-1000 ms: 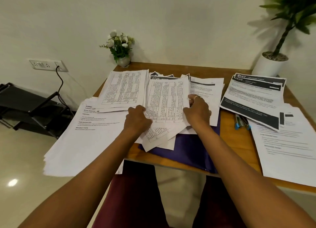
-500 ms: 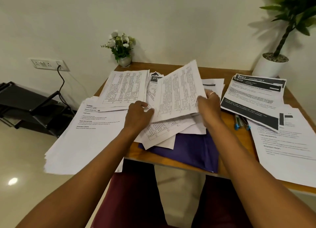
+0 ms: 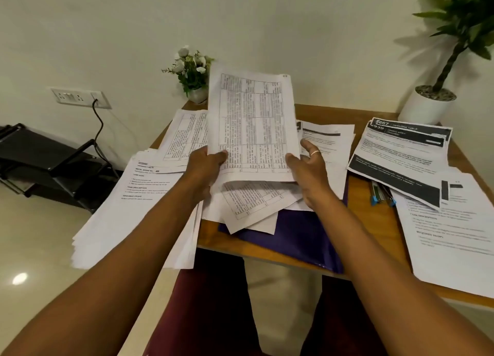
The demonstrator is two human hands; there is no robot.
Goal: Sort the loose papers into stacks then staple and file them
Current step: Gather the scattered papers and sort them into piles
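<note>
In the head view, the printed sheet [image 3: 254, 126] that was half-tilted a moment ago now stands nearly upright above the loose heap [image 3: 248, 203] at the middle of the table [image 3: 361, 195]. The left hand [image 3: 205, 166] grips its lower left edge, thumb in front and fingers curled behind. The right hand [image 3: 307, 171] holds the lower right corner (fingers loosely bent past the edge). The heap lies on a purple folder [image 3: 294, 235].

papers [image 3: 242, 203] on folder [image 3: 299, 238], pens [image 3: 379, 192] right
</note>
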